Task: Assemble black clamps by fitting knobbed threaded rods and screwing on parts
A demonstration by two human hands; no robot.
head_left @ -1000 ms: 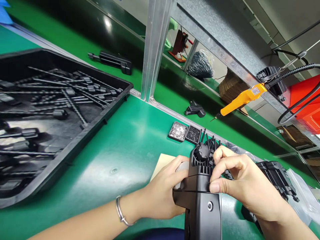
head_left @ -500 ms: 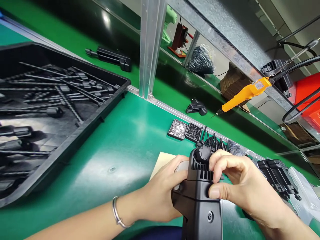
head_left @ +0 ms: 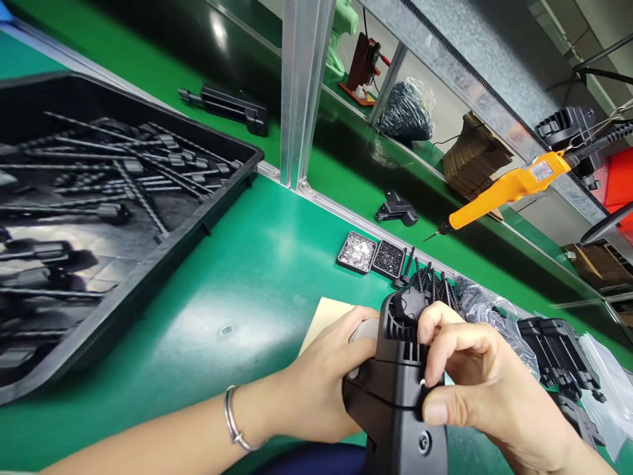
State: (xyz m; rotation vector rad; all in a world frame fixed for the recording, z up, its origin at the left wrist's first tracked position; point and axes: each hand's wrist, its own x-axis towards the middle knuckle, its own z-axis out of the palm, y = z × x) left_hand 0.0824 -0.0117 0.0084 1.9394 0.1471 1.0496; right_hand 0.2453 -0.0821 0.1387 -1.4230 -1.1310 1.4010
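Note:
My left hand (head_left: 329,376) is wrapped round a black plastic tool housing (head_left: 403,382) from its left side. The housing stands upright, with vent slots near its top, a round recessed screw low on its face and a grey rounded part under my left fingers. My right hand (head_left: 475,382) is at the housing's right edge, thumb and fingers pinched around a small black piece (head_left: 422,397) there. I cannot tell whether this piece is loose or fixed to the housing. The right palm side is partly hidden.
At left a black tray (head_left: 198,224) holds many black spiral rods. Ahead lie a box of silvery parts (head_left: 357,252), a box of black screws (head_left: 389,258) and black rods (head_left: 435,284). An orange electric screwdriver (head_left: 509,191) hangs at right. A metal post (head_left: 301,99) rises behind.
My right thumb and fingers have slid down the housing's right edge and drawn closer together. The left hand keeps its hold. The view has shifted slightly.

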